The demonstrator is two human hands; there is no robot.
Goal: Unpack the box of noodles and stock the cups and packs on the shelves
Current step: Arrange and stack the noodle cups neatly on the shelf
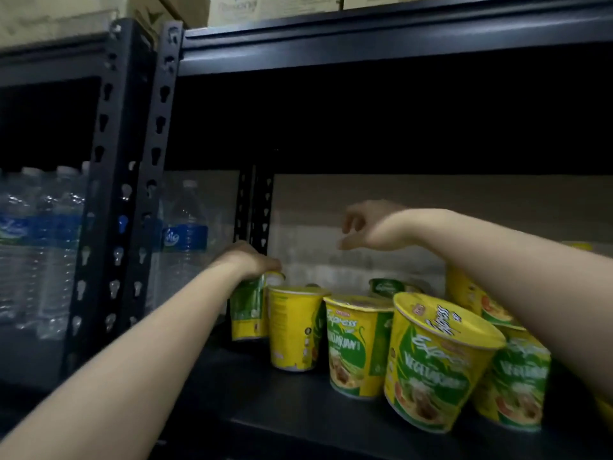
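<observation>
At far left, the neighbouring bay holds clear water bottles (39,247) with blue labels, standing upright and close together; one more bottle (185,240) stands behind the black slotted uprights (132,180) that divide the bays. Lighting is dim and the view is motion-blurred. The dark shelf (252,403) in the main bay is a flat black board, with a pale wall (398,207) visible behind it and the underside of the next shelf above in shadow. Cardboard boxes (275,6) sit on that top level. The left hand (252,260) is curled down over the lid of the rearmost left noodle cup (248,310), gripping it from above; the cup stands at the shelf's left end, near the rear upright. Just beside it stands a second yellow cup (293,328), then a third (356,346), then a tilted cup (438,363) leaning against further cups (514,383) at right. The right hand (368,230) hovers above the cups, fingers loosely curled, holding nothing.
</observation>
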